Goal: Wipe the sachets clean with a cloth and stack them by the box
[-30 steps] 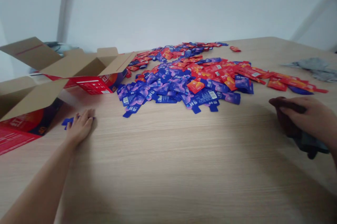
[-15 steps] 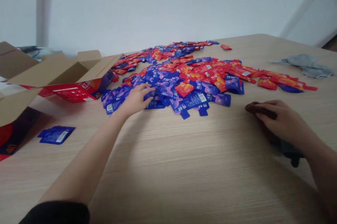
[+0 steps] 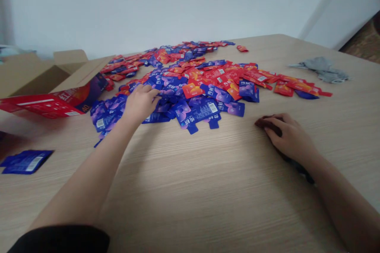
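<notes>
A wide heap of small foil sachets (image 3: 202, 82) lies across the wooden table (image 3: 190, 181), blue ones toward me and red ones (image 3: 255, 77) further back and to the right. My left hand (image 3: 139, 102) reaches into the near left part of the heap, its fingers curled down onto blue sachets (image 3: 166, 104). My right hand (image 3: 289, 138) rests on the table to the right of the heap. Its fingers are pressed together over a dark cloth (image 3: 264, 121), most of which is hidden under the palm.
An open cardboard box (image 3: 59, 96) with red and blue print lies on its side at the left. A small stack of blue sachets (image 3: 25, 161) sits alone near the left edge. A grey cloth (image 3: 323, 69) lies at the far right, with a white wall behind.
My left hand left a small stack of blue sachets at the left, swung right into the heap and curled its fingers. My right hand slid left with the dark cloth.
</notes>
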The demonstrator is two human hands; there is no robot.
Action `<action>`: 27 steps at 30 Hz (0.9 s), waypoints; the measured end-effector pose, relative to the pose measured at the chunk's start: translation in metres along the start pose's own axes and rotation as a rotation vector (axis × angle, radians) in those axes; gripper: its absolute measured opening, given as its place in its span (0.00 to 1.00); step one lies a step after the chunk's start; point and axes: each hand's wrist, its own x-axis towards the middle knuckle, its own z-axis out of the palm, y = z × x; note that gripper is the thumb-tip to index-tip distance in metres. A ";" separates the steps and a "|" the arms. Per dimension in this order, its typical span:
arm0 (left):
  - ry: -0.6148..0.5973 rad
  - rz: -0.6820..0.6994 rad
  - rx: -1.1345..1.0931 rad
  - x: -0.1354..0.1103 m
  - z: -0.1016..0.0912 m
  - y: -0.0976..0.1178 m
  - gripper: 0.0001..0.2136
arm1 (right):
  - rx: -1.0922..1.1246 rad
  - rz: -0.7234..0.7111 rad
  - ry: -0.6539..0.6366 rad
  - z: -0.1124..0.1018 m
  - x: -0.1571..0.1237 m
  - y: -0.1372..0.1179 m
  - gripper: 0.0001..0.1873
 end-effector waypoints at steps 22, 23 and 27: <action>-0.270 0.207 -0.338 -0.199 -0.049 0.176 0.21 | -0.108 0.045 0.024 -0.002 -0.005 -0.005 0.22; -0.257 0.222 -0.333 -0.202 -0.047 0.172 0.20 | -0.103 0.044 0.024 -0.003 -0.004 -0.006 0.22; -0.221 0.227 -0.369 -0.216 -0.036 0.162 0.18 | -0.004 0.008 0.102 -0.015 -0.004 -0.035 0.19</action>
